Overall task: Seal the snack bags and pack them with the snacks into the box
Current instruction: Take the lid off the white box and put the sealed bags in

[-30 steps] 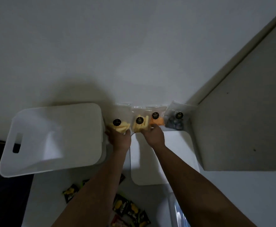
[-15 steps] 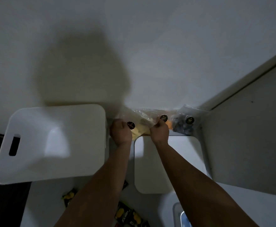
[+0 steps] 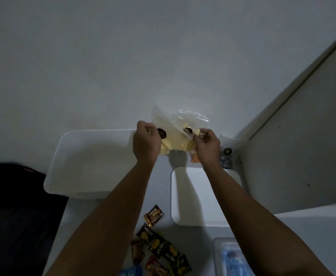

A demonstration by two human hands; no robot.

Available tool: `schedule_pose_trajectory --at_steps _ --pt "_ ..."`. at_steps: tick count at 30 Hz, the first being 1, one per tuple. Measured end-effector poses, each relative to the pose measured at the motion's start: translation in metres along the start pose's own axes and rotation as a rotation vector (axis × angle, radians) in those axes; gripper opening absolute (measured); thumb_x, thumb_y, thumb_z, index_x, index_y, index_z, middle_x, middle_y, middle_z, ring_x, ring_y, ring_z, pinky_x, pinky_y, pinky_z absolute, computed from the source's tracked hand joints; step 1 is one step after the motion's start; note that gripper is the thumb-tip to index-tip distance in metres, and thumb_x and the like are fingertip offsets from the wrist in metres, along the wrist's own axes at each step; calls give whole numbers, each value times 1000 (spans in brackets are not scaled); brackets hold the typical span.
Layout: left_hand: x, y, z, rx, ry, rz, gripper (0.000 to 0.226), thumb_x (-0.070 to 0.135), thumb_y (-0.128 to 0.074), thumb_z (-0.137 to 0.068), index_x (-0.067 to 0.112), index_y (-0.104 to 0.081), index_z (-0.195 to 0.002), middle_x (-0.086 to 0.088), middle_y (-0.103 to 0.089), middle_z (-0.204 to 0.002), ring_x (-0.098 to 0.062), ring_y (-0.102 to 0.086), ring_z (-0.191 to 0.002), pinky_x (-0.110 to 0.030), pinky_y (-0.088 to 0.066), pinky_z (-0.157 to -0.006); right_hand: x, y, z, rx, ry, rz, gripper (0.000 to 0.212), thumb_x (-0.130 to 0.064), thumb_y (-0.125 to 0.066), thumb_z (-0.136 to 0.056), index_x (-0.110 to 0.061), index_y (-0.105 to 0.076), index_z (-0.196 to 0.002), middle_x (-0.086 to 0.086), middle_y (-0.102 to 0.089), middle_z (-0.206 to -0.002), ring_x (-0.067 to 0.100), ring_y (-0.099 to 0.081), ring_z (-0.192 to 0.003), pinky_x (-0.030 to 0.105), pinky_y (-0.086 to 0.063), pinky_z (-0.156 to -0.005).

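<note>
At the far left lay a dark, nearly black surface [image 3: 13,206] beside the white tabletop [image 3: 95,226]. Next came the large white plastic box with rounded corners [image 3: 95,164], open toward me, resting on the table against the pale wall [image 3: 123,56].

My left hand [image 3: 146,143] was raised at the box's right edge, fingers curled and pinching a clear plastic snack bag with pale yellow pieces and a round black sticker [image 3: 168,140]. Below my forearms, near the table's front edge, a loose cluster of small dark snack sachets printed in orange and yellow [image 3: 159,248] lay scattered, some overlapping.

My right hand [image 3: 208,147] was lifted level with the left, fingers curled and pinching a second clear bag of yellow pieces with its own black sticker [image 3: 189,132]; the two bags touched between my hands, their crumpled open tops standing up against the wall. Just under my right wrist showed an orange-filled bag [image 3: 194,159], mostly hidden. A flat white lid-like tray [image 3: 203,196] lay beneath my right forearm.

Further right, a clear bag of dark round pieces with a black sticker [image 3: 227,156] stood in the corner by a grey panel [image 3: 302,146]. A clear plastic container with blue contents [image 3: 231,257] sat at the front edge.
</note>
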State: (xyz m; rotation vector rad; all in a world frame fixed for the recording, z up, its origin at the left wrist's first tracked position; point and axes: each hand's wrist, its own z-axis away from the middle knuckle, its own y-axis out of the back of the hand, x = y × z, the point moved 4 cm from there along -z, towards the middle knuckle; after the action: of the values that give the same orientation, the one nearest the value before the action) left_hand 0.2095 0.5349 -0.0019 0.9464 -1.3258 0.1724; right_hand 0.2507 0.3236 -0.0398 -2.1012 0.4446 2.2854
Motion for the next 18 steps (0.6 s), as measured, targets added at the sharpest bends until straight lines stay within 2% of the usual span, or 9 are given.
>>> schedule_pose_trajectory --at_steps 2,5,10,12,14,18 --pt "7 32 -15 76 -16 55 17 27 -54 -100 11 -59 -98 -10 -72 -96 -32 -67 -91 -35 -53 -75 -26 -13 6 -32 52 -40 16 -18 -78 -88 -13 -68 -98 -1 -57 -81 14 -56 -76 39 -54 -75" --pt "-5 80 -36 162 52 103 17 25 -54 -99 9 -59 -99 -9 -71 -98 -31 -66 -94 -28 -44 -75 -54 -45 19 -109 95 -92 15 -19 -78 -85 -16 -67 -94 -2 -54 -78 16 -54 -73 40 -52 -72" --pt "-56 147 -55 305 253 112 22 16 -51 -99 3 -62 -112 -17 -68 -116 -32 -62 -109 -24 -37 -77 -76 -110 47 -218 124 -36 15 -19 -79 -83 -19 -67 -93 -7 -56 -72 12 -57 -68 35 -54 -72" --pt "-83 165 -63 317 364 125 26 14 -49 -97 1 -61 -116 -19 -66 -122 -34 -61 -116 -29 -42 -86 -72 -138 55 -277 83 9 19 -27 -80 -77 -23 -67 -90 -4 -62 -73 16 -63 -69 40 -58 -74" --pt "-107 176 -67 302 441 121 29 13 -46 -97 -1 -58 -119 -22 -63 -125 -36 -60 -117 -34 -44 -91 -63 -164 61 -346 25 71 22 -35 -80 -71 -28 -67 -87 -2 -66 -78 24 -72 -80 50 -63 -79" --pt "-147 176 -75 270 516 115 27 14 -46 -99 0 -56 -120 -21 -63 -123 -37 -60 -116 -29 -37 -81 -37 -207 69 -412 -52 192 20 -23 -82 -75 -31 -66 -84 -1 -68 -84 26 -73 -87 54 -62 -81"
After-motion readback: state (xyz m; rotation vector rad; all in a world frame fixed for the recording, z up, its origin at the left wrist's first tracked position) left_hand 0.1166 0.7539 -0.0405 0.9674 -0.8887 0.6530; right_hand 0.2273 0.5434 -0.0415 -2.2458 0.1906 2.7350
